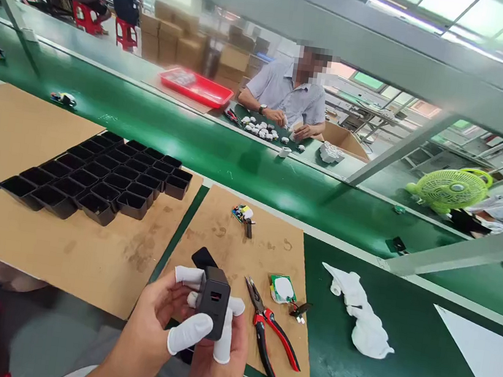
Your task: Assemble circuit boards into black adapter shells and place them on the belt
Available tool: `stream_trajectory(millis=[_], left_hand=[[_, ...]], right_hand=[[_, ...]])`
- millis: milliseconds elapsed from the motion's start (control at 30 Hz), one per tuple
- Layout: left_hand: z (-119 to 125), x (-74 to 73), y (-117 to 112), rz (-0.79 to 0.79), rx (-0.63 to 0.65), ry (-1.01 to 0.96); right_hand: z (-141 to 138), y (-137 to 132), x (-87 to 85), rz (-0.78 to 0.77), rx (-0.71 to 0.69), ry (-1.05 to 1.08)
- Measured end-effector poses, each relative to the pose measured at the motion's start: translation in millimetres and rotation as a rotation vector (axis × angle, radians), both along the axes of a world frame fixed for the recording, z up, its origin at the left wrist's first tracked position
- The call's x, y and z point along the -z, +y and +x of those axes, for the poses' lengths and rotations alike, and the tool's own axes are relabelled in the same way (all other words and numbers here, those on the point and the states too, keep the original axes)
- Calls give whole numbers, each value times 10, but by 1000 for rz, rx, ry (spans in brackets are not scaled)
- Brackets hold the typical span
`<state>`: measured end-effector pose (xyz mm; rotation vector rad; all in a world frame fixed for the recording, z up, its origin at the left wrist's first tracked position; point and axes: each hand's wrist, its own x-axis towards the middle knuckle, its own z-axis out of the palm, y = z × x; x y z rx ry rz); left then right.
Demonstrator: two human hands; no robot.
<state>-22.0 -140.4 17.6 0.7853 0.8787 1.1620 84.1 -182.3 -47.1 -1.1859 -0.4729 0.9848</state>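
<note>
Between both hands is a black charger housing [213, 307], its end with a small rectangular port facing me. My left hand [153, 318] grips it from the left, thumb and fingertips in white finger cots. From the right and below, my right hand [229, 340] closes on the same housing, also wearing finger cots. Just behind lies a flat black piece [204, 258] on the cardboard. Red-and-black pliers [268, 327] rest to the right with their jaws pointing away. Beside them is a green circuit board [283, 288] with a white pad and a small black part wired to it.
Several open black housings [99, 178] stand in rows on cardboard at the left. Another circuit board [243, 214] lies farther back. Crumpled white cloth [367, 327] is at the right. Across the green conveyor belt [199, 163], a co-worker [287, 94] handles small white parts near a red tray [195, 87].
</note>
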Motion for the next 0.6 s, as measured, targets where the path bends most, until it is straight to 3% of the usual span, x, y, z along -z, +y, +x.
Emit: stream_trajectory(millis=[67, 167, 267, 333, 433, 533, 600], left_hand=[[9, -61, -5, -63, -15, -20], [-24, -55, 10, -151, -86, -48], [-105, 29, 37, -209, -190, -19], [-157, 92, 52, -219, -232, 12], [-192, 157, 61, -216, -247, 22], [-179, 163, 50, -228, -219, 10], [-167, 143, 38, -234, -202, 11]], right_hand=[[125, 35, -63, 28, 33, -254], [475, 105, -240, 64, 93, -797], [826, 107, -360, -18, -81, -1371], [942, 58, -367, -71, -209, -1607], [926, -25, -345, -81, -278, -1658], [813, -49, -417, -35, -246, -1377], [742, -40, -552, 4, -224, -1136]])
